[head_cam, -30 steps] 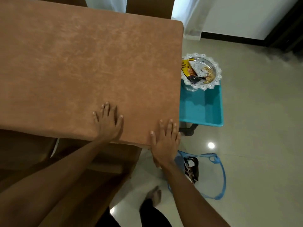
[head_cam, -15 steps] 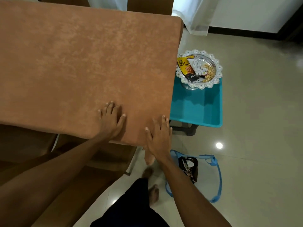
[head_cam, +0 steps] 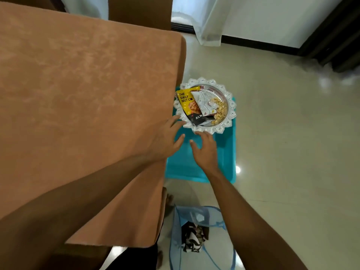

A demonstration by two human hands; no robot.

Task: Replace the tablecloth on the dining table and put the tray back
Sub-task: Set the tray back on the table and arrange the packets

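A brown tablecloth (head_cam: 81, 106) covers the dining table and hangs over its right and near edges. To the table's right a clear scalloped tray (head_cam: 230, 110) with snack packets and nuts sits on a teal stool (head_cam: 224, 164). My left hand (head_cam: 165, 139) reaches past the table's right edge with spread fingers, its fingertips close to the tray's left rim. Over the stool, my right hand (head_cam: 205, 151) is open too, with fingertips just below the tray's near rim. Neither hand holds anything.
A blue mesh basket (head_cam: 194, 236) with a dark patterned cloth inside stands on the tiled floor near my bare feet (head_cam: 168, 199). A wooden chair (head_cam: 140, 12) stands at the table's far side. White curtains (head_cam: 208, 18) hang beyond, a dark doorway (head_cam: 339, 32) at far right.
Both hands have left the tablecloth's near edge and moved right toward the tray on the stool. The view has shifted right and closer to the stool.
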